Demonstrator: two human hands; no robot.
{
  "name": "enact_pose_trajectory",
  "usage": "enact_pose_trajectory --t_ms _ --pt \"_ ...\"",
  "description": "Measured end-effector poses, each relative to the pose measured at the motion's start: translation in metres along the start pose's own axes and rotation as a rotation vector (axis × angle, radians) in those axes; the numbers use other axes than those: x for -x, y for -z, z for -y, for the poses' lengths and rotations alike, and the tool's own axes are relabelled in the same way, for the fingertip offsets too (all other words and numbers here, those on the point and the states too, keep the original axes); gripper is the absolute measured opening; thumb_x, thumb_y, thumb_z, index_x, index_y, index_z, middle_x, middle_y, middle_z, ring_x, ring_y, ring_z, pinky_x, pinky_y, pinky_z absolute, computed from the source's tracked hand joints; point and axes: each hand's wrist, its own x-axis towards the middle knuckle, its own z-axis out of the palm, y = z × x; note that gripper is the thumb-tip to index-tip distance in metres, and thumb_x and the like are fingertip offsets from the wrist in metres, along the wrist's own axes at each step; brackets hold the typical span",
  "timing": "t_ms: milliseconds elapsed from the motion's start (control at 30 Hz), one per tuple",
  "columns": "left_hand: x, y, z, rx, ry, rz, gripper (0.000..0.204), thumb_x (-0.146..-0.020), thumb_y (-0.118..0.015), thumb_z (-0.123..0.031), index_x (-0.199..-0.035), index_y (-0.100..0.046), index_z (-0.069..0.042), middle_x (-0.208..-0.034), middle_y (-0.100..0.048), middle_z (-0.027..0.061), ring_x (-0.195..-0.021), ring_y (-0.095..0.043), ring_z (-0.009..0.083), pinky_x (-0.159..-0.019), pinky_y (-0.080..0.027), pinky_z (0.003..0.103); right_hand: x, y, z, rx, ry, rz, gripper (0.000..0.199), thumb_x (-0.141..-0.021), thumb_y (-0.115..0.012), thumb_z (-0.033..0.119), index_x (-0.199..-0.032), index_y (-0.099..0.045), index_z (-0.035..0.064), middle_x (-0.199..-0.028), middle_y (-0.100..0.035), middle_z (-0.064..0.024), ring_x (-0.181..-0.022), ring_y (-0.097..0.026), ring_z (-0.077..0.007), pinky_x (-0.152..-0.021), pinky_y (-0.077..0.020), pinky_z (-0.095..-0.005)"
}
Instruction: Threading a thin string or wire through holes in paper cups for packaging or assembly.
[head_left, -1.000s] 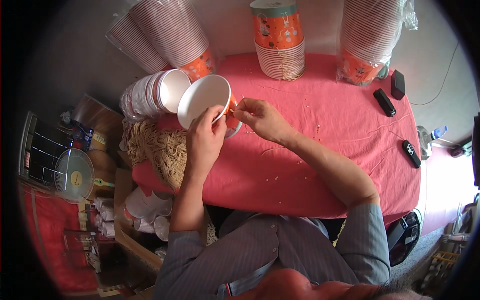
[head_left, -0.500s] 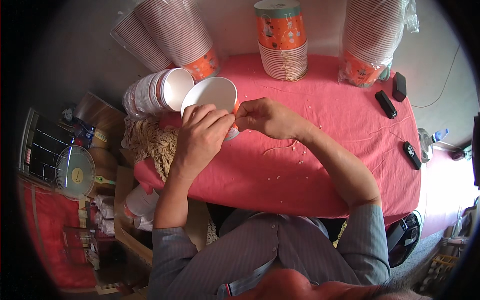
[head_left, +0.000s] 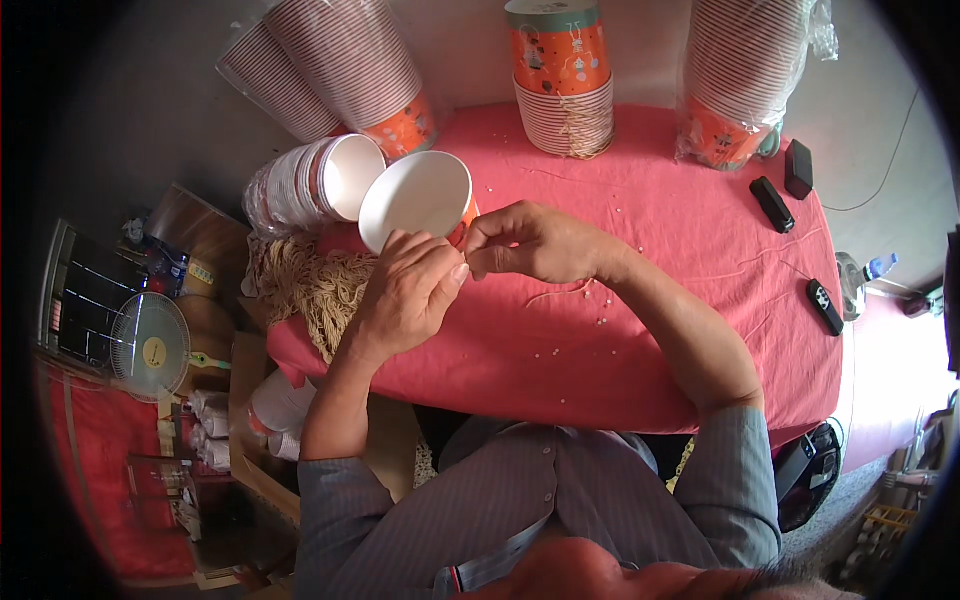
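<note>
Grip, left hand [head_left: 408, 288]: fingers bent at the near side of the tub [head_left: 415, 197], thumb toward the right fingertips; whether closed on anything, cannot tell. Grip, right hand [head_left: 548, 243]: thumb and forefinger curled together, tips just beside the left fingers; anything held, too small to tell. Tub: left part of the counter [head_left: 690, 290], beside a cup stack [head_left: 285, 190]; mouth toward upper left, axis tilted, base hidden by hands. Cord bundle [head_left: 312, 290]: counter's left edge. Room: surface dotted with pale bits [head_left: 602, 321], spreading from right hand to remote [head_left: 824, 307], right edge.
</note>
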Motion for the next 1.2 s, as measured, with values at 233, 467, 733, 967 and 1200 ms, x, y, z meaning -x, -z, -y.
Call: enact_pose_trajectory --t_ms 233,467,733,967,1200 --pt "0.013 0.010 0.001 0.382 0.421 -0.272 0.030 -0.114 -0.056 -0.021 -0.096 -0.067 0.000 -0.074 -0.061 0.0032 -0.070 -0.059 0.0107 -0.063 -0.046 0.030 0.001 0.002 -0.003 0.024 0.024 -0.074 0.013 -0.109 -0.068 0.011 -0.113 -0.072 -0.0008 -0.101 -0.076 -0.0059 -0.100 -0.071 -0.0155 -0.097 -0.0573 -0.0357" --pt "0.008 0.003 -0.012 0.735 0.694 -0.030 0.051 -0.117 -0.053 -0.046 -0.100 -0.069 -0.001 -0.073 -0.064 0.0027 -0.057 -0.052 0.0053 -0.051 -0.038 0.022 0.001 -0.005 0.007 0.248 0.108 -0.125 0.015 -0.106 -0.070 0.009 -0.115 -0.074 -0.0015 -0.107 -0.081 -0.0151 -0.103 -0.078 -0.0266 -0.095 -0.0599 -0.0411" --pt "0.012 0.002 -0.008 0.999 0.773 0.125 0.036 -0.117 -0.057 -0.033 -0.099 -0.066 -0.004 -0.075 -0.065 0.0010 -0.056 -0.052 0.0053 -0.051 -0.039 0.022 0.002 -0.013 0.005 0.321 0.165 -0.130 0.020 -0.102 -0.070 0.007 -0.119 -0.075 -0.0005 -0.110 -0.080 -0.0227 -0.103 -0.077 -0.0395 -0.090 -0.0612 -0.0481" --pt "0.015 -0.017 -0.007 0.033 0.135 -0.193 0.008 -0.106 -0.069 -0.009 -0.103 -0.066 -0.003 -0.081 -0.070 0.0113 -0.071 -0.073 0.0268 -0.065 -0.056 0.039 0.000 -0.010 0.002 0.229 0.099 -0.106 0.016 -0.103 -0.073 0.011 -0.114 -0.074 -0.0011 -0.107 -0.081 -0.0166 -0.102 -0.077 -0.0309 -0.094 -0.0595 -0.0434" --pt "0.016 -0.006 -0.011 0.191 0.362 -0.185 0.017 -0.107 -0.068 -0.010 -0.122 -0.070 -0.001 -0.098 -0.072 0.0125 -0.076 -0.070 0.0222 -0.069 -0.055 0.036 0.000 -0.005 -0.001 0.239 0.059 -0.131 0.016 -0.104 -0.072 0.012 -0.115 -0.074 -0.0003 -0.107 -0.080 -0.0148 -0.102 -0.077 -0.0294 -0.095 -0.0594 -0.0428"
